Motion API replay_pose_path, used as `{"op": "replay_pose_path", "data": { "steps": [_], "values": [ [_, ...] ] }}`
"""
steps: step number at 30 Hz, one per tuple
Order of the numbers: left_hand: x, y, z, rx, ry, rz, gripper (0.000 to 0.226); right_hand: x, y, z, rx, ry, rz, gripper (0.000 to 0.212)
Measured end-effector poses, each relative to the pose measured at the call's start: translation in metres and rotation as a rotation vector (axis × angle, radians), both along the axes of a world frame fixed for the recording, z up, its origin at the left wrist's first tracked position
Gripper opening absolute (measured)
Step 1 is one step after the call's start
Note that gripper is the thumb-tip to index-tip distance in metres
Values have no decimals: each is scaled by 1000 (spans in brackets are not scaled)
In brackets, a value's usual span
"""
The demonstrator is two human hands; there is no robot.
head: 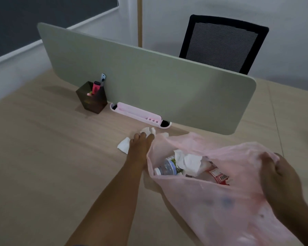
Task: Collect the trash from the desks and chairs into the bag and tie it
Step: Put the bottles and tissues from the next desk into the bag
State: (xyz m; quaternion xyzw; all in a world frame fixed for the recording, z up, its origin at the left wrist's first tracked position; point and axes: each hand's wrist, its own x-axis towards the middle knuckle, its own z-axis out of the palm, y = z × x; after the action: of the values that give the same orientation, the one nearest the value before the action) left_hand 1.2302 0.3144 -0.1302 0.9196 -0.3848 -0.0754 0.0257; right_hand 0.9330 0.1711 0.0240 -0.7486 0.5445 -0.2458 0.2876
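The left hand point(140, 142) reaches forward across the desk point(43, 157), its fingertips on a crumpled tissue point(148, 130) that lies just in front of the divider panel point(149, 82). The picture is soft there, so I cannot tell whether the fingers have closed round the tissue or only touch it. A second tissue point(124, 147), flatter, lies on the wood just to the left of that hand, against its edge.

The right hand point(281, 172) grips the far rim of a pink plastic bag point(220, 206), fingers curled into the thin film and pulling the mouth wide. The bag sits on the desk between the two arms, its near side touching the left forearm. Inside it lie a clear plastic bottle point(167, 168) on its side, a wad of white paper point(188, 161) over it, and a red wrapper point(219, 176) with a barcode showing.

Along the foot of the panel rests a pale pink desk tray point(139, 113), just beyond the crumpled tissue. To its left stands a dark pen holder point(92, 101) with a pink highlighter point(96, 87) upright in it. Behind the panel, partly hidden by it, rises the black mesh back of an office chair point(222, 43).
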Motion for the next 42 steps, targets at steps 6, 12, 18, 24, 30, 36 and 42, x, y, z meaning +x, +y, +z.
{"op": "replay_pose_path", "data": {
  "steps": [6,12,18,24,30,36,42],
  "values": [
    [-4,-3,19,-225,188,57,50,6,6,-13,29,-24,39,33],
    [-4,-6,26,-53,274,142,26,10,4,-17,53,-82,28,33],
    [-3,45,51,-543,348,383,27,15,8,-9,103,-140,50,32],
    [-66,31,147,-1054,489,499,24,15,21,14,345,-322,-67,33],
    [-183,-24,172,-1117,861,491,22,0,28,44,541,-488,-113,32],
    [-197,0,153,-390,1080,89,42,-28,20,65,547,-534,-58,28],
    [-137,19,149,-700,205,349,25,-54,7,61,539,-511,-111,29]
  ]
}}
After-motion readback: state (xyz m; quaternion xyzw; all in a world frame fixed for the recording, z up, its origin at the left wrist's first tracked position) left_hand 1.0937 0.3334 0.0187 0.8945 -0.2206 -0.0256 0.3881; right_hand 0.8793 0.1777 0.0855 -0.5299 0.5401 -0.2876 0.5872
